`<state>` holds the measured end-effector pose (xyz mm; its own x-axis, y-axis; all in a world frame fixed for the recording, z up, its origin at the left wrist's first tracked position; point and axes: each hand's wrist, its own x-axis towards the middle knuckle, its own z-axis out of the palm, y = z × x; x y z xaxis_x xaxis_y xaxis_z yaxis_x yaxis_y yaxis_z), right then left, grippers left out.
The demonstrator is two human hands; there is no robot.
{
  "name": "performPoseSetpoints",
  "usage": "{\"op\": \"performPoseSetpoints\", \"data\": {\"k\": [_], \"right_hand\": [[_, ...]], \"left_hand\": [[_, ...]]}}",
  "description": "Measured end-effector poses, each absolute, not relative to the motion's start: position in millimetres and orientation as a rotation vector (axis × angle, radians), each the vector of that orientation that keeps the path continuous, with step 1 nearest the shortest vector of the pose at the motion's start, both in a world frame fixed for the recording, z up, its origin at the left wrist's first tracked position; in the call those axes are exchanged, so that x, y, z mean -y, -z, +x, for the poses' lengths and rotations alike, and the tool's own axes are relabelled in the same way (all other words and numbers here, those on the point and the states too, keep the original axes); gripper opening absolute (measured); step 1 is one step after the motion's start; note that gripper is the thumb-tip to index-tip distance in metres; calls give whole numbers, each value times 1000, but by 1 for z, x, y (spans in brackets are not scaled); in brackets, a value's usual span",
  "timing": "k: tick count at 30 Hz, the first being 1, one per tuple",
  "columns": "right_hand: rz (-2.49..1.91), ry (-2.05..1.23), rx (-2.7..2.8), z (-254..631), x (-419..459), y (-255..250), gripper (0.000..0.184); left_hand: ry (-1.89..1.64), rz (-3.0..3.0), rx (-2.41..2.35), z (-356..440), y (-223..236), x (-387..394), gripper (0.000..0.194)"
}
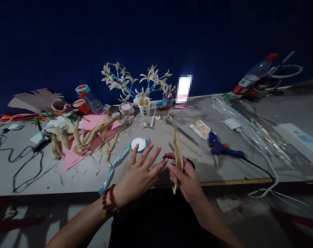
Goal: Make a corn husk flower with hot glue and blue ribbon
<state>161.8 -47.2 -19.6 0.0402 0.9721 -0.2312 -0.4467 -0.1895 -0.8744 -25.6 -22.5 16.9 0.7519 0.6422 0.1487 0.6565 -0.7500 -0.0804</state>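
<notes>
Husk strip (pixel 178 151) in right hand (pixel 189 181), unshaped; two flower sprays (pixel 114 83) stand formed beyond left hand (pixel 139 174).
Right fingers clamped round strip; left fingers spread, holding nothing visible, contact with right unclear. Ribbon roll (pixel 138 145) crowds left fingertips; loose husks (pixel 90 136) farther left. Thin sticks (pixel 191 148) ahead of right hand, glue gun (pixel 227 150) to its right.

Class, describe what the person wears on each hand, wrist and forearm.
The left hand and right hand are ungloved, with no sleeves in view. Strands of dark red beads, with some yellowish ones, circle the left wrist; the right wrist shows no bracelet.
</notes>
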Motion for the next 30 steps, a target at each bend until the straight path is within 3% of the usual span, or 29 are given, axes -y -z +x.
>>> {"op": "performPoseSetpoints", "data": {"k": [7,12,16,19,21,27,30], "right_hand": [[-1046,-1563,883,158,42,20,37],[-1115,-1453,891,156,42,27,22],[-1049,-1239,567,178,30,29,25],[-958,-1317,472,190,22,24,29],[-914,-1414,473,188,21,21,33],[-941,-1445,537,157,27,17,32],[-1016,-1383,669,154,31,20,32]], "left_hand": [[179,-2856,1032,-24,-6,26,59],[274,-2970,1038,-22,-5,26,48],[814,-2974,1271,-40,-11,21,17],[1383,-2717,1671,-54,-14,16,16],[1540,-2592,1796,-53,-13,14,21],[1202,-3306,1849,-4,6,24,19],[1360,-3245,2059,10,17,29,19]]}}
